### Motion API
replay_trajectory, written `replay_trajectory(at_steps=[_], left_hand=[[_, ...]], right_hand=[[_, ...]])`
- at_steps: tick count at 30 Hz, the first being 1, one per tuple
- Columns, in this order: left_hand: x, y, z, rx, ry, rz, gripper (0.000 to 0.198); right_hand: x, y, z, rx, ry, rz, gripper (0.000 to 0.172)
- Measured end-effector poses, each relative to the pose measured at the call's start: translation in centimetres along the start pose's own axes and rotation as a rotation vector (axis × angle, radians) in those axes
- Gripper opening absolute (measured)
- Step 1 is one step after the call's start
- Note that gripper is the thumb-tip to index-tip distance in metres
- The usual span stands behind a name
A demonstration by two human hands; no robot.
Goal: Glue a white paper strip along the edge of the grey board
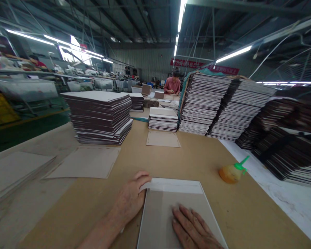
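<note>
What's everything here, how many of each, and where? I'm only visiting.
Table: one, brown, centre.
Panel: one, grey-beige with white strip, foreground.
Bottle: one, amber with green spout, right.
Tall stack: one, brown and white, left.
Smaller stacks: at least two, white and brown, centre.
Large piles: several, white and brown, right.
Loose sheets: at least three, beige, left and centre.
Co-worker: at least one, reddish shirt, background.
Banner: at least one, red, back wall.
Ceiling lights: several, white, overhead.
Distant clutter: too blurred to count, mixed, background.
Left hand: one, bare, at the panel's far left corner.
Right hand: one, bare, flat on the panel.
</note>
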State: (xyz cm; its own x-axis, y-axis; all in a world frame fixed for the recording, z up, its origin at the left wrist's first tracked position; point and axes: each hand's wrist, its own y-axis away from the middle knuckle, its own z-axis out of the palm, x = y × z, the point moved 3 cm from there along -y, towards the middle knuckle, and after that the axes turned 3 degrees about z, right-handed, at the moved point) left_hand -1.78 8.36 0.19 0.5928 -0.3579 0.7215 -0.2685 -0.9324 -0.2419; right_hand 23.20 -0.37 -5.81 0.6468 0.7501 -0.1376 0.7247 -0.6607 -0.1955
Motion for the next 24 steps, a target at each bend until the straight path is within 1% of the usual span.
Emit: replay_trajectory(at_steps=[3,4,5,6,8,10,12,15,20,22,24], left_hand=[[1.3,0.8,-0.1,-0.02,0.043,0.012,0.041],[1.8,1.3,0.0,-0.027,0.057,0.016,0.039],[2.3,1.8,0.1,-0.048,0.074,0.027,0.036],[2.8,2.4,0.4,-0.088,0.086,0.051,0.033],[3.4,3.6,1.2,-0.201,0.082,0.108,0.028],[3.4,4.3,1.9,-0.282,0.045,0.134,0.029],[3.1,4.6,2.3,-0.3,0.011,0.117,0.034],[2.7,4.5,2.4,-0.317,-0.008,0.095,0.038],[2.6,4.2,2.4,-0.336,-0.062,0.084,0.036],[2.4,4.1,2.5,-0.339,-0.06,0.113,0.034],[2.2,4.0,2.7,-0.361,-0.041,0.145,0.028]], right_hand=[[-0.4,-2.1,-4.0,-0.064,-0.086,0.054,0.073],[-0.4,-3.1,-5.4,-0.121,-0.108,0.112,0.069],[-0.3,-4.2,-6.6,-0.154,-0.116,0.173,0.058],[-0.1,-5.3,-7.7,-0.164,-0.128,0.214,0.053],[0.4,-7.2,-8.5,-0.18,-0.136,0.232,0.05],[1.1,-8.6,-7.9,-0.189,-0.136,0.188,0.05],[1.7,-9.2,-6.4,-0.197,-0.135,0.134,0.052],[2.3,-9.1,-4.8,-0.192,-0.128,0.1,0.055],[2.3,-8.7,-4.3,-0.195,-0.1,0.079,0.058],[2.3,-8.8,-4.2,-0.194,-0.083,0.071,0.058],[2.5,-8.8,-4.0,-0.192,-0.073,0.061,0.059]])
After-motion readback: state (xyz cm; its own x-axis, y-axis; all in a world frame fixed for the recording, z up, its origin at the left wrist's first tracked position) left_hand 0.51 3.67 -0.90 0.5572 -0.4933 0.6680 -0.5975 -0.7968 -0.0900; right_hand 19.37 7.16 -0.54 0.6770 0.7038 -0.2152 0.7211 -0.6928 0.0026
